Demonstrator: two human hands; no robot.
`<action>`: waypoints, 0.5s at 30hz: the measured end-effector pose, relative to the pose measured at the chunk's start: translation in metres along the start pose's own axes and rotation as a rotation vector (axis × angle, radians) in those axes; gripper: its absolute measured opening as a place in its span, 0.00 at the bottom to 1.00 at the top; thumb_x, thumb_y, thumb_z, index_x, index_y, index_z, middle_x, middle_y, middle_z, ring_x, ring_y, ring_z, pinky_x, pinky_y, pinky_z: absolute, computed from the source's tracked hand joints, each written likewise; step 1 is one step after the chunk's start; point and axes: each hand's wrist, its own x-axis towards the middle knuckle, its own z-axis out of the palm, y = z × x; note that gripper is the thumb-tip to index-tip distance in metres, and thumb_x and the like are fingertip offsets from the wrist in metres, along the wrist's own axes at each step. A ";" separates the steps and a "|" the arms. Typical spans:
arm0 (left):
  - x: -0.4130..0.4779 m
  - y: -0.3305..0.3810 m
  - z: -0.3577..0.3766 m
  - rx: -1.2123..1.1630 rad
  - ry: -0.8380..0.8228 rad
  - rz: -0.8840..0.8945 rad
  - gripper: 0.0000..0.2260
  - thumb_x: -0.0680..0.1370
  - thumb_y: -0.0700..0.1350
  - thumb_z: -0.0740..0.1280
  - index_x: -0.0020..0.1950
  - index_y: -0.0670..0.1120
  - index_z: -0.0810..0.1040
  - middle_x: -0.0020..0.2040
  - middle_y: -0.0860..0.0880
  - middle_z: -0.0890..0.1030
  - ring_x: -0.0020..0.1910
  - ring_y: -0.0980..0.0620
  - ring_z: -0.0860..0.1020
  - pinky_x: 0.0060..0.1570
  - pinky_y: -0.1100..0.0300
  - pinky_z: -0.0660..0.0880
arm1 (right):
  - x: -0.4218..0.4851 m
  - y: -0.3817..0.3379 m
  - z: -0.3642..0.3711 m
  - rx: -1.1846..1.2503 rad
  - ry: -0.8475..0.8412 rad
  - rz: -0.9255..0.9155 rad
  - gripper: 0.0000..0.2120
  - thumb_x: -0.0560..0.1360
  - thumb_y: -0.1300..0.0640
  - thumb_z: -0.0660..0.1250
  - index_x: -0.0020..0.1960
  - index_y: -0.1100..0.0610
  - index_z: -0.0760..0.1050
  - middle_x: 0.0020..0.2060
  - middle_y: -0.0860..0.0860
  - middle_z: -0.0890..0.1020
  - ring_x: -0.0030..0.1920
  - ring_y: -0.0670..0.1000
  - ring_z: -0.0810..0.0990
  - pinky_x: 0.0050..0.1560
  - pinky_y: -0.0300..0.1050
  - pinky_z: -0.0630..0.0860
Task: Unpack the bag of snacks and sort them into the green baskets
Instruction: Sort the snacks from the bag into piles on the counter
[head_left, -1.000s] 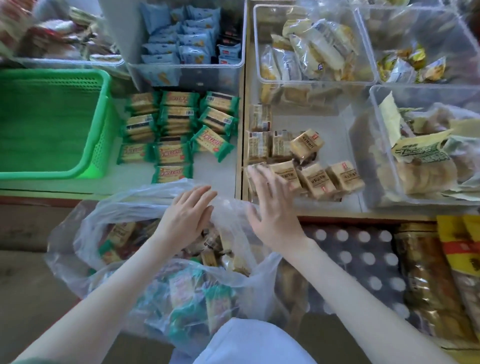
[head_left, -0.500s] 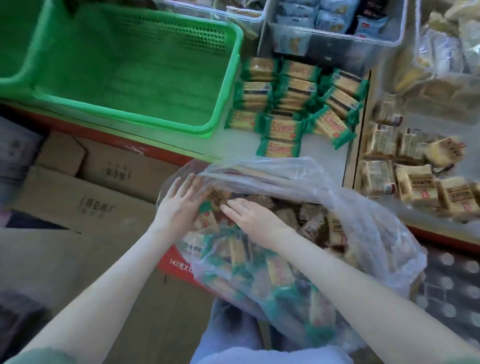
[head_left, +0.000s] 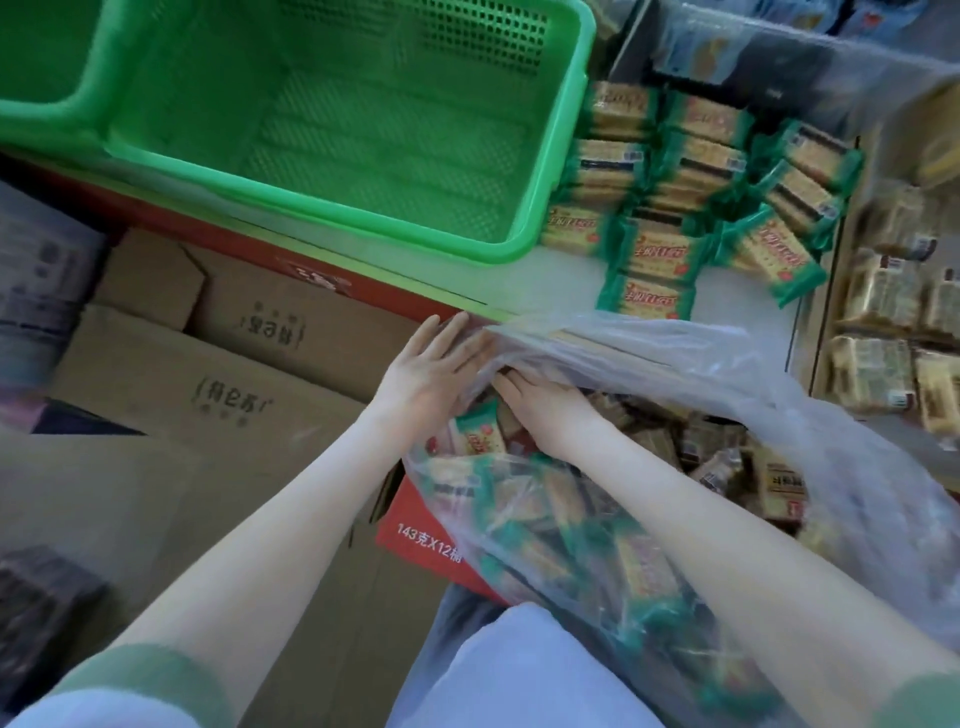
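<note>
The left hand (head_left: 431, 374) lies with straight, spread fingers against the left edge of the clear plastic bag (head_left: 675, 364), apparently to keep its mouth wide. The right hand (head_left: 545, 410) reaches inside over the loose packets (head_left: 478, 439). Its fingertips go under a fold of plastic, so it cannot be told whether it pinches one. The bag leans against the edge of the surface (head_left: 737, 312), just below the green basket (head_left: 545, 236), likely to keep each transfer short. Laid-out packets (head_left: 654, 249) sit beside the basket.
</note>
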 end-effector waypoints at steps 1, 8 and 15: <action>0.002 -0.001 -0.001 -0.040 0.041 0.031 0.26 0.70 0.44 0.70 0.69 0.46 0.74 0.70 0.45 0.74 0.70 0.40 0.69 0.72 0.44 0.60 | -0.004 0.002 -0.003 0.010 0.002 0.014 0.26 0.74 0.65 0.63 0.72 0.61 0.64 0.69 0.58 0.69 0.69 0.60 0.66 0.69 0.53 0.63; 0.033 0.042 -0.051 -0.307 0.239 0.071 0.21 0.67 0.36 0.73 0.59 0.38 0.79 0.53 0.40 0.81 0.47 0.40 0.81 0.46 0.50 0.78 | -0.073 0.029 -0.034 0.165 0.199 0.160 0.27 0.61 0.49 0.74 0.55 0.62 0.75 0.46 0.56 0.77 0.47 0.59 0.77 0.49 0.52 0.74; 0.096 0.120 -0.096 -0.439 0.285 0.160 0.17 0.75 0.39 0.61 0.63 0.39 0.76 0.57 0.41 0.80 0.52 0.40 0.80 0.48 0.49 0.78 | -0.182 0.100 -0.055 0.420 0.442 0.623 0.31 0.72 0.49 0.70 0.71 0.55 0.64 0.59 0.56 0.74 0.56 0.58 0.73 0.56 0.52 0.71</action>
